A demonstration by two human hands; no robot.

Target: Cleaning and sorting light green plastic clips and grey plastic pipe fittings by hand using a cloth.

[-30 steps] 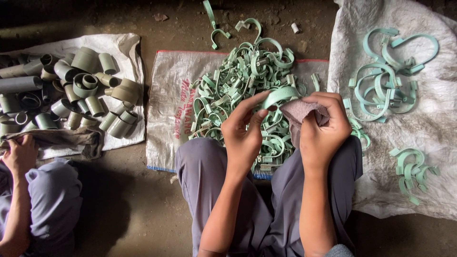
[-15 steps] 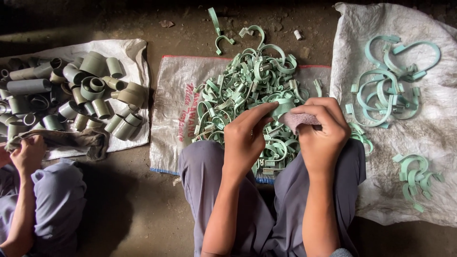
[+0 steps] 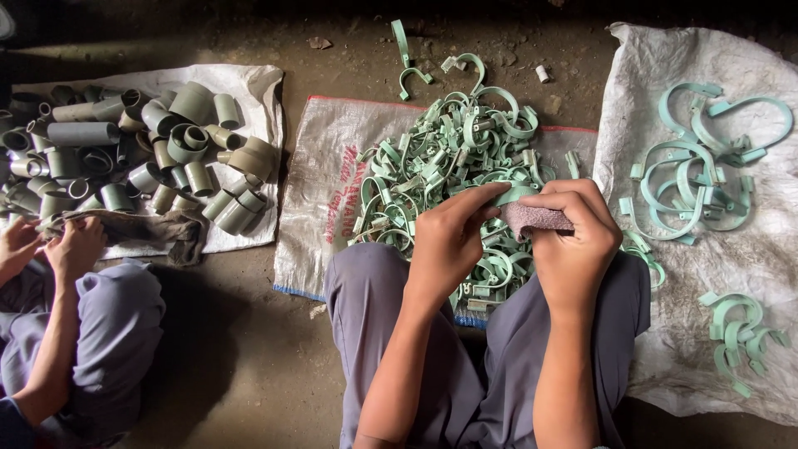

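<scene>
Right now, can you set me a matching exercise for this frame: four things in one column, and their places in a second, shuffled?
Things:
1. grey-green pipe fittings
2. pile of small green clamps
3. large green clamps
4. pinkish cloth

Places:
A. on the white sack at the right
B. in the right hand
C. on the white sack at the left, by another person's hands
D. on the middle sack, ahead of the knees

Pairs: 1-C, 2-D, 3-A, 4-B
</scene>
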